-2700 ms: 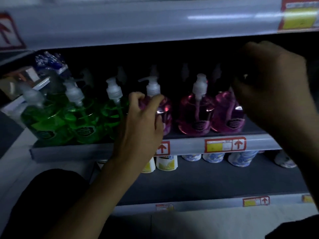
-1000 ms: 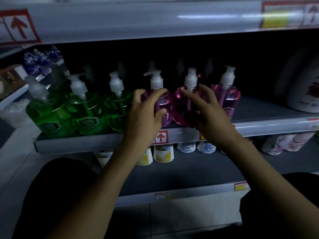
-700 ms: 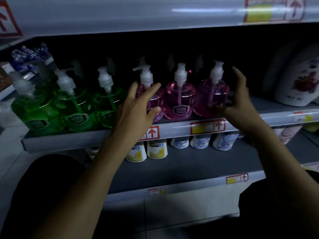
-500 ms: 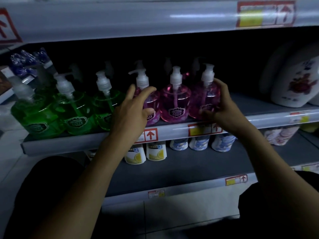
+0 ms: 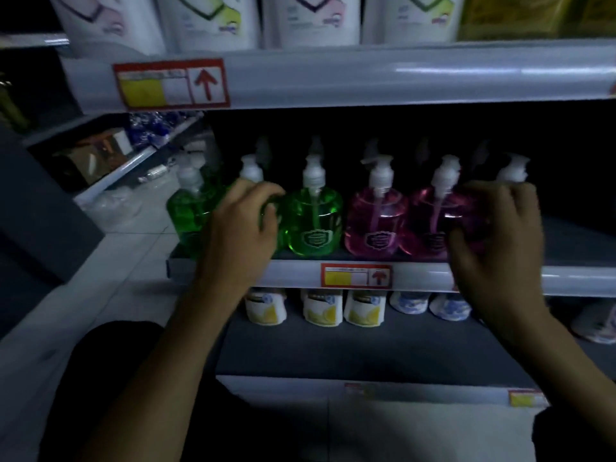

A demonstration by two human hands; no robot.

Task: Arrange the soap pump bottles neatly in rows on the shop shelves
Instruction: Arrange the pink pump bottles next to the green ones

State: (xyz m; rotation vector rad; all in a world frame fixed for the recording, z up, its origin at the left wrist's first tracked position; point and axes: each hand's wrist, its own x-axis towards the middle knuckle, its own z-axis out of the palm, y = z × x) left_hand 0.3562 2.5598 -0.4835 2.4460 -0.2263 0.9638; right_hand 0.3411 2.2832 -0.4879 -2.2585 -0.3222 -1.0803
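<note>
A front row of soap pump bottles stands on the middle shelf point(image 5: 300, 273). Three are green, three pink. My left hand point(image 5: 245, 225) is wrapped around the middle green bottle point(image 5: 253, 176), hiding most of its body. A green bottle point(image 5: 191, 208) stands to its left and another green bottle point(image 5: 315, 225) to its right. Two pink bottles point(image 5: 376, 225) point(image 5: 433, 221) follow. My right hand point(image 5: 496, 231) grips the rightmost pink bottle point(image 5: 511, 171), only its pump head showing clearly. More pump heads stand in the dark behind.
White refill pouches point(image 5: 206, 18) fill the top shelf. Small white bottles with yellow labels point(image 5: 321, 308) and blue-patterned ones point(image 5: 411, 300) stand on the lower shelf. Price tags with red arrows point(image 5: 355, 276) mark the shelf edges. To the left is another shelving unit point(image 5: 110, 151) and tiled floor.
My left hand moved from the leftmost pink bottle to the middle green bottle. My right hand stays on the rightmost pink bottle. The view shifted up and left, revealing the top shelf.
</note>
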